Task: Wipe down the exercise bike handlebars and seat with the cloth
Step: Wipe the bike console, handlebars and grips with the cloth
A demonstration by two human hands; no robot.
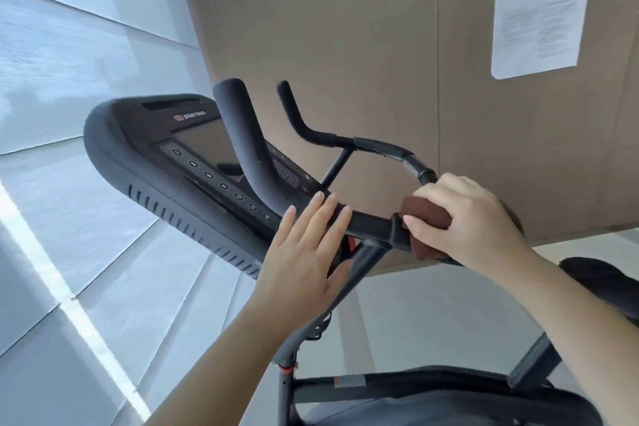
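The exercise bike's black handlebars [242, 149] curve up through the middle of the view, with a crossbar [373, 225] running right. My right hand [463, 218] grips a dark brown cloth [427, 214] wrapped round the right end of the crossbar. My left hand [304, 259] rests flat with straight fingers on the crossbar's left part, at the foot of the near horn. The black seat [601, 284] shows only partly at the right edge, behind my right forearm.
A black console [166, 162] with numbered buttons sits left of the handlebars. A brown wall [345, 28] with a white paper notice [543, 17] stands behind. The bike's frame post [294, 349] and a dark grey body [449, 405] lie below. White blinds [69, 79] fill the left side.
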